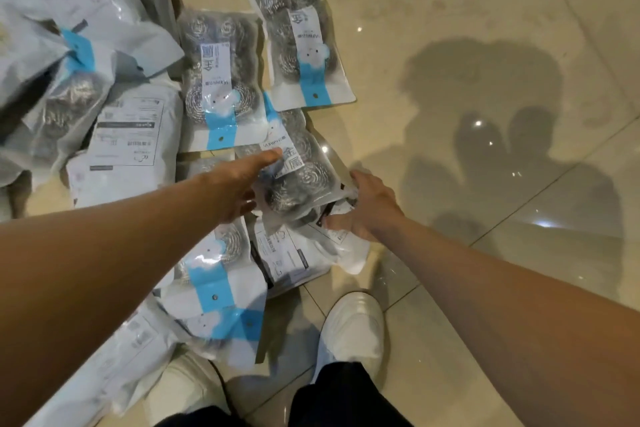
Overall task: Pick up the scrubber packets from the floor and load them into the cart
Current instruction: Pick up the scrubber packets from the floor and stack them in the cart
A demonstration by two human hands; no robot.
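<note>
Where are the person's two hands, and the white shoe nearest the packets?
left hand (239, 184), head view, back of the hand
right hand (363, 208), head view, back of the hand
white shoe (353, 329), head view, toe cap

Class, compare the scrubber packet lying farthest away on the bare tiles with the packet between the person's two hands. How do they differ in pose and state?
The farthest packet lies alone on the tiled floor, untouched; the packet between the hands rests on other packets, with the left hand and right hand at its sides. The farthest packet's blue tab points toward the person; the other's points away. Both are clear packs of steel-wool scrubbers with a white label.
</note>
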